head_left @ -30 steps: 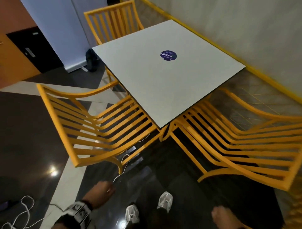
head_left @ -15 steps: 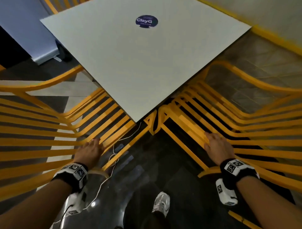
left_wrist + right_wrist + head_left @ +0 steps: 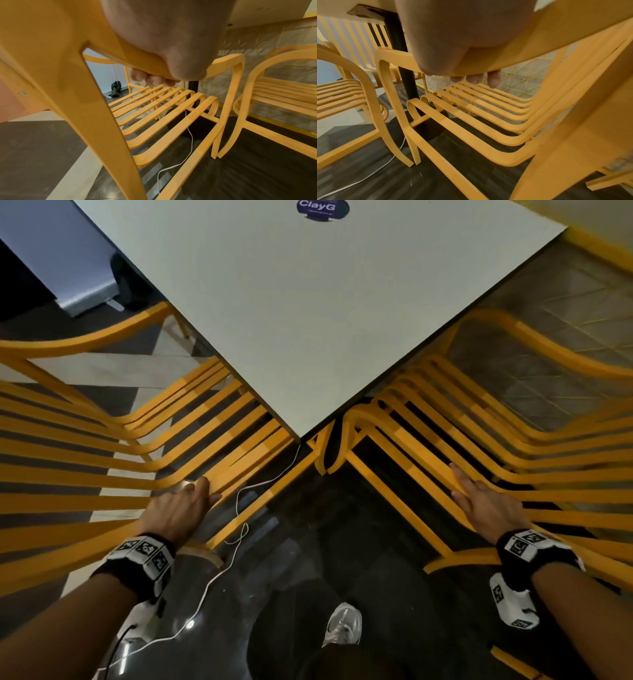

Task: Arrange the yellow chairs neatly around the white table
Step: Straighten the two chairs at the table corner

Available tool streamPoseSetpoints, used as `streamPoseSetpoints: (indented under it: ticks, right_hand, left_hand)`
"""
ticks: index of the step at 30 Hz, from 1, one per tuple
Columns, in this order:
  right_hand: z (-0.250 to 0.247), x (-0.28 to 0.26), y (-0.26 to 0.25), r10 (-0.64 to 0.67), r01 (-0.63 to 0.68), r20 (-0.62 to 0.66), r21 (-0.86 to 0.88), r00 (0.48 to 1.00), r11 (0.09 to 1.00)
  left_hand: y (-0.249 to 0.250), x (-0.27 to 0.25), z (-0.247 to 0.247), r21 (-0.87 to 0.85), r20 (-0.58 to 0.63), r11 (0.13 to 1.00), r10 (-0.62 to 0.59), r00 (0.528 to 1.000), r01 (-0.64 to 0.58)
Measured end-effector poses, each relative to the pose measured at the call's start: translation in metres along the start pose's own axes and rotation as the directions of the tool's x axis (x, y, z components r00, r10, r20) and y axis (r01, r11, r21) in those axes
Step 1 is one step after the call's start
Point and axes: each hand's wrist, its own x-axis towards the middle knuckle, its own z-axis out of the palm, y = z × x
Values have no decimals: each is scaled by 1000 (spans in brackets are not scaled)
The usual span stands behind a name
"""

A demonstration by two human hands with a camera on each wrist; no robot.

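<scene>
My left hand [image 3: 178, 510] wraps its fingers [image 3: 150, 79] round the left yellow chair's [image 3: 78, 446] armrest; my right hand [image 3: 486, 505] grips the right yellow chair's [image 3: 513, 446] armrest likewise. Ahead, between both, the white surface's [image 3: 308, 320] corner overhangs both seats.

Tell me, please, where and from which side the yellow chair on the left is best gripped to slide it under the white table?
Grip the left chair by its near armrest rail, from above and outside, where the left hand holds it: the left wrist view shows fingers curled under that bar. It is slim enough to wrap and probably lets a push run toward the white table.
</scene>
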Motion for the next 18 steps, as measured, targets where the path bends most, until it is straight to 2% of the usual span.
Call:
streamPoseSetpoints:
  ticks: [5,18]
  right_hand:
    - [3,2,2,-2,2,-22,-17,1000,1000]
    - [2,10,-15,-15,14,-75,-14,997,1000]
  left_hand:
    - [-7,12,-8,52,2,999,15,1000,-15]
    - [-12,20,-11,-22,34,1000,-8,999,8]
